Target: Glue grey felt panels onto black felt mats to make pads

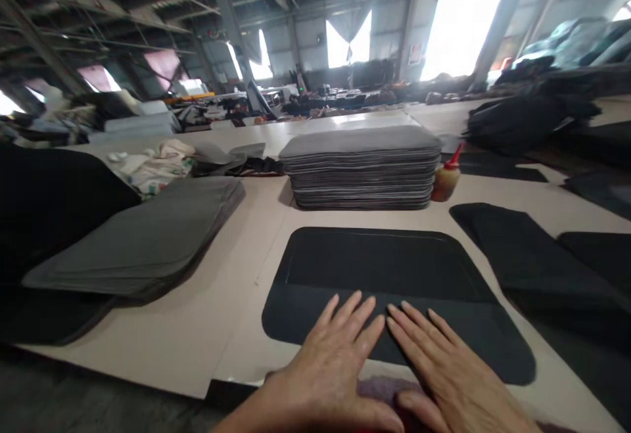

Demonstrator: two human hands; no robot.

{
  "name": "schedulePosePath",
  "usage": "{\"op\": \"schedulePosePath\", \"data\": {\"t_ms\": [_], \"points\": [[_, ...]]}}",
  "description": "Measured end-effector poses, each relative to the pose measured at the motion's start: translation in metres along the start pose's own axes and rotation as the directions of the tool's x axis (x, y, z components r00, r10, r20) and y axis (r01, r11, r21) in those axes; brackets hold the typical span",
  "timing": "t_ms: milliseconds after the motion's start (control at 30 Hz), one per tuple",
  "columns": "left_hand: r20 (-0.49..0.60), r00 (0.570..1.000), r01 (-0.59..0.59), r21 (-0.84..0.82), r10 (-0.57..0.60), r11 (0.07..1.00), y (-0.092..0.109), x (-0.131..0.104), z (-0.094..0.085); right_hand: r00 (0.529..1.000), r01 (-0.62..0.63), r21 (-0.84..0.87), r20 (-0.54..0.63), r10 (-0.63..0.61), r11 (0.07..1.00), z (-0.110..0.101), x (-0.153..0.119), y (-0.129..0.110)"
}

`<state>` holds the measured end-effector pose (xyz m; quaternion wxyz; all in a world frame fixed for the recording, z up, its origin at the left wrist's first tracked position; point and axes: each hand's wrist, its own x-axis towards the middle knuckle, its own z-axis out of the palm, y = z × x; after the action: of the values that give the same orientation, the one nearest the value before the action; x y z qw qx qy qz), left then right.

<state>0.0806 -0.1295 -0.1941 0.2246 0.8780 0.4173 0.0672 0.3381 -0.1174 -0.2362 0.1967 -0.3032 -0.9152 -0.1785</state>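
Note:
A dark, round-cornered fabric panel (pixel 374 262) lies flat on the pale table (pixel 241 255) in front of me. A crosswise edge or fold runs over its middle, and faint light lines trace its far and side margins. My left hand (pixel 335 361) rests on the near part of the panel, fingers spread and palm down. Beside it, my right hand (pixel 438 361) lies with fingers stretched out over the same near part. The two index fingers almost meet. Neither hand grips anything. Below my hands, a bit of purplish cloth shows at the table's front edge.
Behind the panel stands a tall, neat stack of grey panels (pixel 362 170), with a red-tipped bottle (pixel 446 175) at its right. More grey panels (pixel 148 236) are piled on the left, near crumpled white cloth (pixel 155 163). Dark fabric pieces (pixel 537 255) lie on the right.

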Motion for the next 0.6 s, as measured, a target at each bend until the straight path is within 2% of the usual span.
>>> {"op": "schedulePosePath", "data": {"t_ms": [133,300,400,467,600], "points": [[0.041,0.998,0.035,0.054,-0.038,0.998,-0.009,0.003,0.008,1.000,0.017,-0.099,0.010,-0.016,0.995,0.000,-0.001,-0.003],[0.075,0.981,0.165,0.172,-0.180,0.971,-0.028,-0.024,-0.003,0.998,-0.059,-0.151,0.017,0.063,0.987,-0.007,-0.032,0.008],[-0.028,0.982,0.189,0.258,-0.189,0.947,-0.046,-0.047,-0.004,0.989,-0.142,-0.158,0.018,0.147,0.977,-0.008,-0.054,0.016],[-0.132,0.980,0.184,0.328,-0.148,0.927,-0.060,-0.062,-0.004,0.978,-0.203,-0.148,0.019,0.208,0.968,-0.007,-0.067,0.020],[-0.271,0.960,0.188,0.454,-0.066,0.871,-0.087,-0.092,-0.007,0.955,-0.286,-0.136,0.045,0.295,0.948,-0.003,-0.093,0.028]]}}
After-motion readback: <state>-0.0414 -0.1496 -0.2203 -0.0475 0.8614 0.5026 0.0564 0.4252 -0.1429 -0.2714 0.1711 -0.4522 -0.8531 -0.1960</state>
